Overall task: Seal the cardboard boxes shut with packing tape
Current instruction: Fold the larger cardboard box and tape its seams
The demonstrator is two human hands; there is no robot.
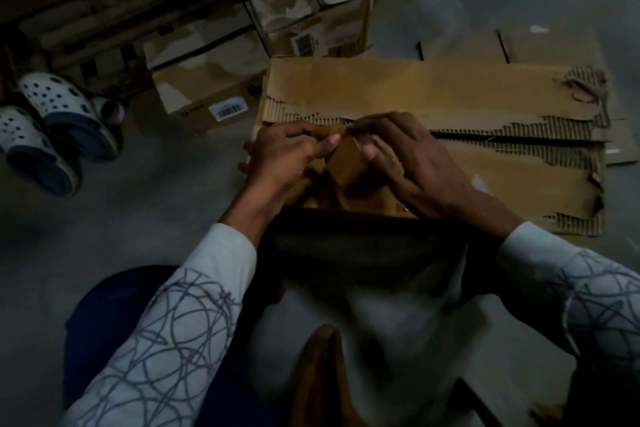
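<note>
Left hand (287,158) and right hand (412,166) pinch brown tape (346,163) over the box (450,90) (its seam (512,140) runs left-right).

Bare floor (156,218) lies open beside my left hand (287,159); clogs (52,128) and stacked boxes (214,80) block beyond it.

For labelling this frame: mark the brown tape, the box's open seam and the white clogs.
brown tape (346,165): head view, flat middle of the strip.
open seam (512,139): head view, middle of the dark slit.
white clogs (52,97): head view, perforated top of the farther one.
</note>
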